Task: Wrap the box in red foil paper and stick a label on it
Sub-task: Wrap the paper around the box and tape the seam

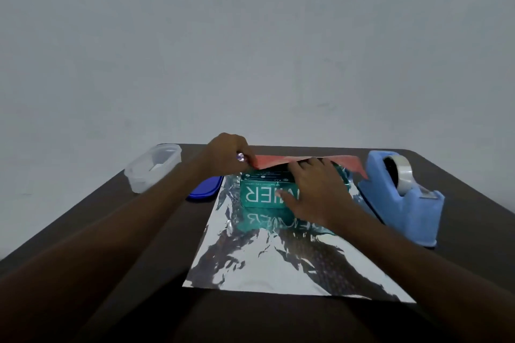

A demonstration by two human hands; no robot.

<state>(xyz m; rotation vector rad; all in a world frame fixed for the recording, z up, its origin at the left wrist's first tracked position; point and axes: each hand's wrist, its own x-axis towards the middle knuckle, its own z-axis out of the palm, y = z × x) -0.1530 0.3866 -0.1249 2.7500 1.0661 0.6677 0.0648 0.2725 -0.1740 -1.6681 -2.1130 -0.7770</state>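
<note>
Box lettering: teal rectangular cardboard box (264,193) shows large white letters, upside down, reading "…IER"; the rest is covered.
Box small print: illegible.
Mirrored copy: same letters reflected on silver foil sheet (278,264) just before the box.

Two bare forearms enter from the lower corners of the frame and narrow toward the centre, with no sleeve, watch or bracelet on the visible parts. The left hand (228,154), at upper centre-left, wears a ring with a pale, glinting purple stone (240,158) on one finger. The right hand (315,189), at centre, is ungloved; its fingers (287,199) carry no ring that can be made out.
</note>
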